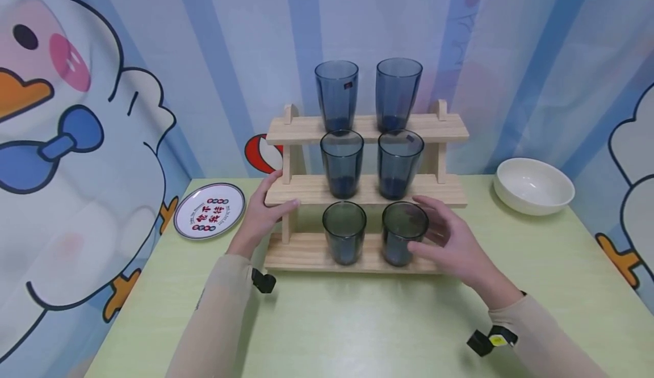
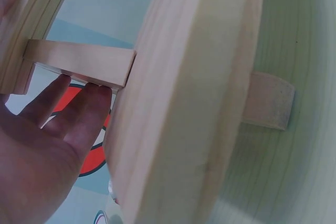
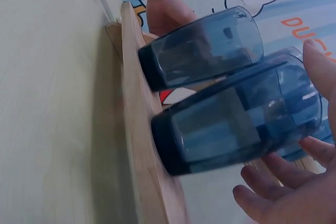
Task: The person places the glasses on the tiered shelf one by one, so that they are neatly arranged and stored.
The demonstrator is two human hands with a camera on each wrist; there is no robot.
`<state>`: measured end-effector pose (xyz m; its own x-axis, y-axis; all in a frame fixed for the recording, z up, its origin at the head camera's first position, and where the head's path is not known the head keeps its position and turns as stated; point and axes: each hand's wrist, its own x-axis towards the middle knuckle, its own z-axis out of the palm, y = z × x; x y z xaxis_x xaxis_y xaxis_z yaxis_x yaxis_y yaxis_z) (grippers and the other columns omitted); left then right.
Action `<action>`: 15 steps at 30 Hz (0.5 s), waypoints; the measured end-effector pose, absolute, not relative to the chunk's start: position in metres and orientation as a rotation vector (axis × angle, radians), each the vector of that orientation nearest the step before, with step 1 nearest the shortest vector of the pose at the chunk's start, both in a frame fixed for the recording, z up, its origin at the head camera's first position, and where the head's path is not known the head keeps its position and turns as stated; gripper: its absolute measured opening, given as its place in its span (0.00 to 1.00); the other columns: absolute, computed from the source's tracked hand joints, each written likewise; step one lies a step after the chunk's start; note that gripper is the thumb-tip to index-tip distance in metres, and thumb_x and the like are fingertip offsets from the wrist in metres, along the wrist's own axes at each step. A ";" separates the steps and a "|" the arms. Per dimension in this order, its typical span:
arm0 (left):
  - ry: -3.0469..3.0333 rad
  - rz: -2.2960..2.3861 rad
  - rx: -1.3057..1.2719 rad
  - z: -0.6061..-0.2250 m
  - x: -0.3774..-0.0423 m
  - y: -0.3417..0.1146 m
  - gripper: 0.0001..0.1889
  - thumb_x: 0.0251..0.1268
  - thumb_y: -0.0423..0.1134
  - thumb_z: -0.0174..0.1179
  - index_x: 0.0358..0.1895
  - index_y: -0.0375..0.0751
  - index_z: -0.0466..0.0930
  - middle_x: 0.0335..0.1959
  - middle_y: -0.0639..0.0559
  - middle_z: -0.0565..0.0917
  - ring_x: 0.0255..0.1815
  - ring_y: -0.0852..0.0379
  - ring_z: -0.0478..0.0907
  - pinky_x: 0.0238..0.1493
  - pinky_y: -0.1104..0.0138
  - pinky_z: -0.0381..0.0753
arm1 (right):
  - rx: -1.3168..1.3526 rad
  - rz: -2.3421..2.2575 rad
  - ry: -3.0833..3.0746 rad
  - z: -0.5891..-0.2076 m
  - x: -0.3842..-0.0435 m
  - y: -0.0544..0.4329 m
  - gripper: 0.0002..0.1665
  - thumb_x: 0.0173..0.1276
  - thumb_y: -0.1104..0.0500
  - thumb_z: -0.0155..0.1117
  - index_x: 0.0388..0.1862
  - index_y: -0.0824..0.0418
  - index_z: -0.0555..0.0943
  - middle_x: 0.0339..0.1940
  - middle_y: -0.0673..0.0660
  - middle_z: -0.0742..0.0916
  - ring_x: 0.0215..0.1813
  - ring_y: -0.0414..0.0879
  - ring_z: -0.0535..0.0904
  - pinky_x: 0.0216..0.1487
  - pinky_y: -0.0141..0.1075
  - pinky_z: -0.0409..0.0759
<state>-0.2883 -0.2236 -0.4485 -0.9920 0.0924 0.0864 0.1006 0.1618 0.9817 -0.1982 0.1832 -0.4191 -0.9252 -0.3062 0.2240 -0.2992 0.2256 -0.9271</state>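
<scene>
A three-tier wooden rack carries several blue-grey tinted glasses, two on each tier. At its left end, my left hand holds the middle shelf, thumb at the front; in the left wrist view the fingers touch the upright. My right hand is spread around the right side of the lower right glass. In the right wrist view its thumb stands apart from that glass, and its fingertips are close to the rim; contact is unclear. The lower left glass stands beside it.
A white plate with red lettering lies left of the rack. A white bowl sits at the back right of the pale green table. Behind hangs a blue striped curtain with cartoon ducks.
</scene>
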 end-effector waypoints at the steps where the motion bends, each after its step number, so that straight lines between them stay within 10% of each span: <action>1: -2.386 -2.025 -0.204 -0.448 -0.289 -0.224 0.42 0.68 0.42 0.73 0.81 0.67 0.61 0.79 0.48 0.66 0.70 0.43 0.71 0.69 0.46 0.75 | -0.616 -1.852 2.463 -0.419 -0.197 0.187 0.45 0.70 0.65 0.73 0.82 0.57 0.65 0.72 0.60 0.78 0.67 0.37 0.78 0.65 0.26 0.75; 15: -2.446 -2.004 -0.236 -0.447 -0.290 -0.233 0.46 0.70 0.46 0.71 0.83 0.74 0.53 0.82 0.48 0.61 0.73 0.42 0.69 0.68 0.44 0.76 | -0.699 -1.743 2.839 -0.406 -0.190 0.254 0.39 0.74 0.71 0.66 0.81 0.59 0.67 0.72 0.56 0.79 0.69 0.32 0.75 0.64 0.21 0.74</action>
